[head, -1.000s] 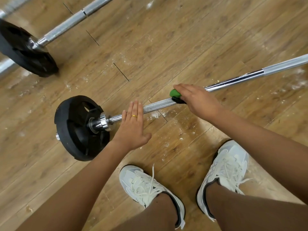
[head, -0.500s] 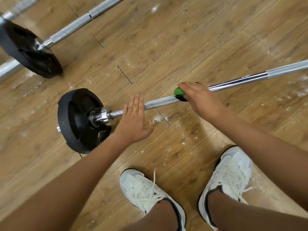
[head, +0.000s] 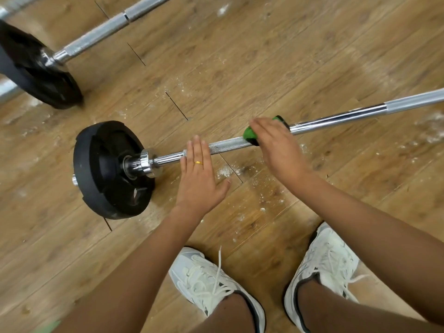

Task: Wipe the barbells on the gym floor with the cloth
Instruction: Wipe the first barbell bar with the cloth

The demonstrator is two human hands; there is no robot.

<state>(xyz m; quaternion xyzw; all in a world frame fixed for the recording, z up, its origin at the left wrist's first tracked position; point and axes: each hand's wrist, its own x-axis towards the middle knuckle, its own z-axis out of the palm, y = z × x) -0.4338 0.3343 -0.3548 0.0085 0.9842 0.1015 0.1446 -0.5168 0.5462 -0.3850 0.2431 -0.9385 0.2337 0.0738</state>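
The near barbell point(head: 225, 144) lies on the wooden floor point(head: 264, 68). The right hand point(head: 280, 150) curls its grip over the green cloth point(head: 249, 134) on the bar. The left hand point(head: 198, 181) rests flat on it, grip uncurled.

A: Where are the hands?
B: The left hand point(head: 198, 174) lies flat, fingers straight across the near barbell point(head: 225, 143), just right of its black plate point(head: 105, 169); the right hand point(head: 278, 145) wraps a green cloth point(head: 249, 134) round the bar.
A: Anything else?
B: A second barbell point(head: 96, 37) far left; white shoes point(head: 206, 280) near.

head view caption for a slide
Right hand grips a green cloth on the barbell; flat left hand rests on it.
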